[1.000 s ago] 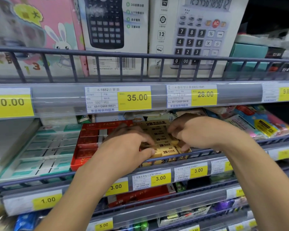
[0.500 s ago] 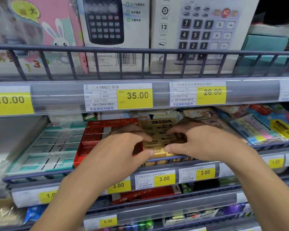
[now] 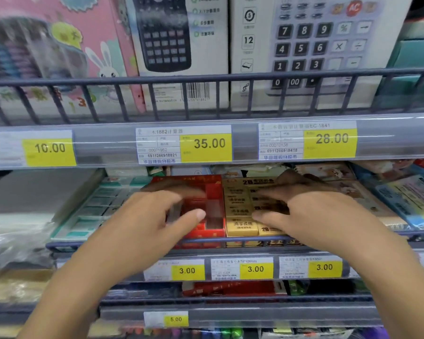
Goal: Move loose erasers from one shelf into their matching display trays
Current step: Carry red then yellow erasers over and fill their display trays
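Head view: we see the yellow cardboard display tray of tan block erasers on the middle wire-fronted shelf, just behind its grey rail, touching the red cardboard display tray on its left. The erasers lie flat in close rows with their printed labels upward, several marked "2B"; the front row reaches the rail. We judge that this packing keeps the labels readable from the aisle and stops the blocks sliding.

Our right hand lies over the right part of the yellow tray, fingers extended and spread, pressing on the erasers and grasping nothing; we judge it is levelling them. Our left hand hovers over the red tray, fingers loosely extended and blurred by motion; it appears released, and we see nothing held in it.

The red tray shows red blocks and at least one gap. A teal and white tray of wrapped erasers stands further left. Yellow price labels reading 3.00 sit below the rail, and boxed calculators fill the shelf above.
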A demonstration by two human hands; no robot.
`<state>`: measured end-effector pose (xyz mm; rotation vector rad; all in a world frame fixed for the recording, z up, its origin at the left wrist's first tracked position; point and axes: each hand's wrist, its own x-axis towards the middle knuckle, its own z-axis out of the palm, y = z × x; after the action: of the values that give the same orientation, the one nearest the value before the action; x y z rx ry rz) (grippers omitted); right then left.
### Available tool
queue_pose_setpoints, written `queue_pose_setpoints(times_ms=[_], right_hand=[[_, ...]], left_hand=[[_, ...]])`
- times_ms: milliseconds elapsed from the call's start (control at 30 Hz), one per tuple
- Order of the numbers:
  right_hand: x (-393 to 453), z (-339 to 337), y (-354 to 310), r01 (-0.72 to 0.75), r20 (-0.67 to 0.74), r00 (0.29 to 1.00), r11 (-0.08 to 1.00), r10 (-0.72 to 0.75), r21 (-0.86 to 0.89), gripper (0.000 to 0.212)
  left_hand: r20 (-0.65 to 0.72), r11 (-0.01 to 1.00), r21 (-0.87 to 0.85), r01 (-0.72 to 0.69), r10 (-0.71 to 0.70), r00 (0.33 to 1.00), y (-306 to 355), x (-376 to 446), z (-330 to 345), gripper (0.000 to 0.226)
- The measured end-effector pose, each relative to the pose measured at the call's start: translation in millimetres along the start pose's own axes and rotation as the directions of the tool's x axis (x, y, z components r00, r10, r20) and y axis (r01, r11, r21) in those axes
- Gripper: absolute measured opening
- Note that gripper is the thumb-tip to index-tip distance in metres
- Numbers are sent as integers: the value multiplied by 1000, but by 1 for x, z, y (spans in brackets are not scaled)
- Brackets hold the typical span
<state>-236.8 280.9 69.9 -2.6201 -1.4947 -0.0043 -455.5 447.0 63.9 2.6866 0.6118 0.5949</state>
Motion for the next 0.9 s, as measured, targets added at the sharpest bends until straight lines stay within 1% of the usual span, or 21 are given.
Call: queue_pose_setpoints(times_ms=[33, 100, 133, 167, 233, 267, 333, 400, 533, 633, 733, 800, 900], right_hand=[[0, 0, -5, -29, -41, 999, 999, 27, -46, 61], [2, -2, -17, -57, -104, 993, 996, 50, -65, 56], [4, -4, -24, -47, -116, 992, 998, 42, -38, 53], [6, -6, -32, -23, -108, 994, 999, 26, 27, 52], [11, -11, -53, 28, -50, 999, 974, -17, 223, 49], [13, -12, -65, 52, -25, 999, 962, -47, 270, 48], [20, -9, -87, 91, -14, 996, 968, -90, 236, 49], [29, -4, -105, 83, -28, 996, 982, -79, 167, 49], [55, 8, -128, 1, -40, 999, 998, 1, 63, 40], [65, 16, -134, -27, -65, 997, 998, 31, 59, 31], [64, 18, -135, -67, -92, 993, 993, 76, 97, 27], [61, 17, -136, -79, -102, 991, 991, 90, 106, 30], [57, 12, -141, -110, -97, 988, 991, 117, 71, 45]], left_hand=[[0, 999, 28, 27, -27, 1000, -7, -2, -7, 39], [-5, 997, 52, 53, -52, 999, -21, 0, -20, 19], [16, 995, 67, 69, -70, 997, -29, 2, -25, 15], [53, 993, 89, 78, -83, 995, -37, 5, -28, 13], [93, 986, 151, 70, -85, 992, -56, 15, -31, 35], [102, 981, 181, 74, -93, 990, -61, 19, -32, 40], [127, 961, 274, 42, -79, 989, -67, 26, -32, 41], [150, 948, 317, -2, -48, 988, -73, 30, -30, 39], [169, 954, 298, -39, -12, 986, -74, 34, -30, 37], [180, 965, 255, -53, 7, 984, -78, 36, -28, 35], [193, 988, 149, -42, 13, 981, -84, 38, -26, 34], [196, 992, 114, -44, 21, 980, -85, 39, -24, 35], [177, 994, 107, -28, 9, 984, -85, 37, -24, 37]])
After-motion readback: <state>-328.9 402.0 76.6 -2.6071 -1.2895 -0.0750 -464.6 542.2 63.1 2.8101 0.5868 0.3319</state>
